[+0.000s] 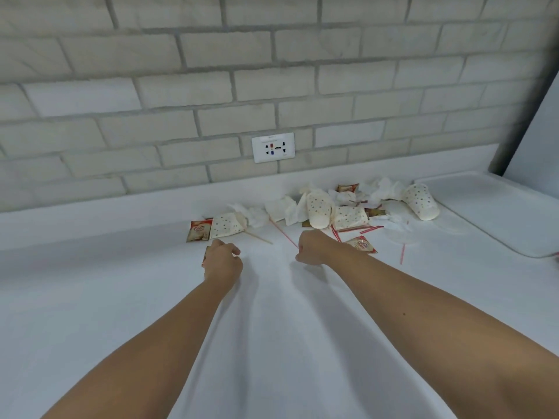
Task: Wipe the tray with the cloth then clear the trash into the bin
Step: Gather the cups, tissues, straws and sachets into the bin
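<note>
My counter point(272, 313) looks smooth and matt, the tray point(499, 207) smooth white plastic, cups point(319, 211) dotted paper, napkins point(279, 208) soft crumpled paper, sachets point(198, 231) glossy film, the wall point(181, 86) rough matt brick.

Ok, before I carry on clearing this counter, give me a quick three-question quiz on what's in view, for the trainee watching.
1. Fill in: the left hand has its curled fingers over a small brown ___.
2. Multiple choice: the near end of the long red stirrer runs into A) the left hand, B) the right hand, C) the wall socket.
3. True or false: the tray lies to the left of the trash pile.

Key: 1. brown sachet. 2. B. 3. False, the tray lies to the right of the pile.
</note>
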Demonstrator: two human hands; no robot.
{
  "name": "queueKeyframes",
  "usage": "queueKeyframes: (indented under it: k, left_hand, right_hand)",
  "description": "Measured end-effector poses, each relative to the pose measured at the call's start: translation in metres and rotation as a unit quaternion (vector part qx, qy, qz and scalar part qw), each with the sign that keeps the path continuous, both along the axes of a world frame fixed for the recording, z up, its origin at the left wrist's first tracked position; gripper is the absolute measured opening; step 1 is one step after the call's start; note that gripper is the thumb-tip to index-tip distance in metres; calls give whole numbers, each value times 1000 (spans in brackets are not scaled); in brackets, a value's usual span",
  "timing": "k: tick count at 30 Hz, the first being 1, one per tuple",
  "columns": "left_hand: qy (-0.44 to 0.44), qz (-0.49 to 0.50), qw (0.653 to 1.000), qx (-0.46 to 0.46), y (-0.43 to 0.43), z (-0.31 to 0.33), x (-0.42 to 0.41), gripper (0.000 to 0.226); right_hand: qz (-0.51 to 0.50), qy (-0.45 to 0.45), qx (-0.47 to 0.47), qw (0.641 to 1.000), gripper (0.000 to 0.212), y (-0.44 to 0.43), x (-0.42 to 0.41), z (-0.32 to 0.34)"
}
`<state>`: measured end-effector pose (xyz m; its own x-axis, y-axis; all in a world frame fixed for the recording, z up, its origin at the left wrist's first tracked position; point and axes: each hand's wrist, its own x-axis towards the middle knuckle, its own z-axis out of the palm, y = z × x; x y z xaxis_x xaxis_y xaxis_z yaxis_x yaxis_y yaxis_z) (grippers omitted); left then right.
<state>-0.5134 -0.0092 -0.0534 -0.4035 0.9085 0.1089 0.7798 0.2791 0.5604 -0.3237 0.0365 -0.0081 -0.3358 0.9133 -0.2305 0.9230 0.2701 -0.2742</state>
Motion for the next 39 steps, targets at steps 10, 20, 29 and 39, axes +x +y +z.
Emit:
queueKeyframes:
  k: [10, 20, 29, 39]
  left_hand:
    - [16, -22, 999, 27, 48, -2, -21, 31]
    - [203, -98, 974, 33, 116, 4, -10, 44]
    - [329, -134, 930, -98, 148, -12, 1, 27]
    - [-6, -32, 980, 197, 134, 20, -11, 19]
  right_hand:
    - [-16, 3, 3, 1000, 44, 52, -48, -27]
    - [-10, 16, 68, 998, 36, 84, -101, -48]
    - [3, 24, 52, 998, 31, 100, -97, -41]
    - [49, -72, -30, 996, 29, 100, -104, -34]
